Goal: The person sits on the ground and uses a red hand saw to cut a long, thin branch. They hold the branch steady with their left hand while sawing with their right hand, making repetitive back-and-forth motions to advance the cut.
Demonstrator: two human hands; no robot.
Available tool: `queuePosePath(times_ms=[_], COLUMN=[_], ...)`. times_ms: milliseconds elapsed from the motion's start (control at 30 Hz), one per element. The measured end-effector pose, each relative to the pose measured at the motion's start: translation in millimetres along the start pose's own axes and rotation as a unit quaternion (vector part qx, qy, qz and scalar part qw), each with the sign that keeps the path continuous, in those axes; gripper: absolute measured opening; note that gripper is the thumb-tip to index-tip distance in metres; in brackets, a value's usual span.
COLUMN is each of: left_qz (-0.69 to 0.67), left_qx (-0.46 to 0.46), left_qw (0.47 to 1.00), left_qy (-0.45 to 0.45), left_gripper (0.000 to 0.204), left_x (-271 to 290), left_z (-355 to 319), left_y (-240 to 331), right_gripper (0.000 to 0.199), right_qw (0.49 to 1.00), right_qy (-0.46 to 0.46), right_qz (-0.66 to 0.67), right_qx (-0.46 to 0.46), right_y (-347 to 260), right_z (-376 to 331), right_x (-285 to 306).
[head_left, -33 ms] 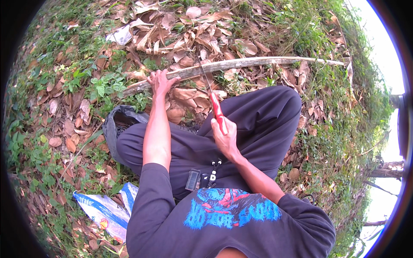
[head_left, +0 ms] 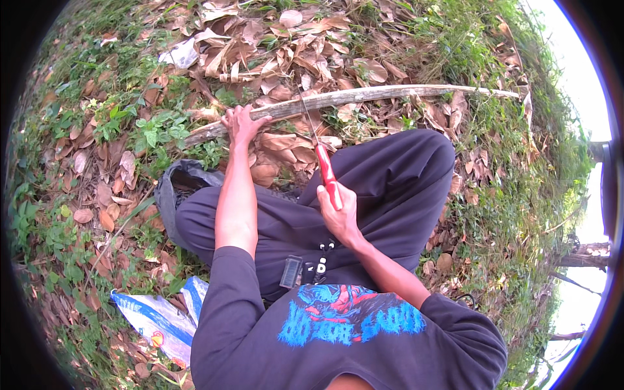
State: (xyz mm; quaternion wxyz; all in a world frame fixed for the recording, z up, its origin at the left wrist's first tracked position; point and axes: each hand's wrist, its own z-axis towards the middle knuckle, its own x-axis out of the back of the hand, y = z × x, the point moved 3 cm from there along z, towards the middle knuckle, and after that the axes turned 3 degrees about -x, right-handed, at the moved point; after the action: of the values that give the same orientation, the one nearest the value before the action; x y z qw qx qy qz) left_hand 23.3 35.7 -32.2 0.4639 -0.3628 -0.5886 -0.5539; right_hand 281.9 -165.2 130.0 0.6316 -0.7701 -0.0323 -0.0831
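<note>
A long, curved wooden pole, weathered grey with a pale edge, lies across the leaf litter beyond my folded legs. My left hand grips it near its left end, fingers over the top and thumb stretched along it toward the right. In my right hand is a handsaw, its red handle wrapped by my fingers. The saw's thin blade slants up to the left and crosses the pole just right of my left hand. Blade and wood touch; how deep any cut runs cannot be made out.
Dry brown leaves and green weeds cover the ground. A dark bag-like thing sits beside my left knee. Behind it lies a blue-and-white plastic sack. A whitish scrap rests among leaves at the far left.
My right hand has drawn the saw slightly back toward me, so the handle sits a little lower. My left hand and the pole stay in place.
</note>
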Motion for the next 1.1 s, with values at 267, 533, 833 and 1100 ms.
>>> queuePosePath(times_ms=[267,533,833,1100], left_qz=[0.006,0.005,0.001,-0.003], left_qx=[0.0,-0.006,-0.004,-0.008], left_qw=[1.0,1.0,1.0,1.0], left_qy=[-0.003,0.016,0.005,0.005], left_gripper=[0.079,0.082,0.083,0.083], left_x=[1,-6,-6,-4], left_z=[0,1,2,0], left_y=[1,-6,-7,-3], right_gripper=[0.027,0.026,0.025,0.023], right_qw=[0.999,0.999,0.999,0.998], right_qy=[-0.007,-0.009,-0.011,0.001], right_qz=[0.008,-0.005,-0.038,-0.055], right_qx=[-0.046,-0.035,-0.001,0.018], right_y=[14,14,2,11], right_z=[3,6,13,20], right_x=[2,2,0,-1])
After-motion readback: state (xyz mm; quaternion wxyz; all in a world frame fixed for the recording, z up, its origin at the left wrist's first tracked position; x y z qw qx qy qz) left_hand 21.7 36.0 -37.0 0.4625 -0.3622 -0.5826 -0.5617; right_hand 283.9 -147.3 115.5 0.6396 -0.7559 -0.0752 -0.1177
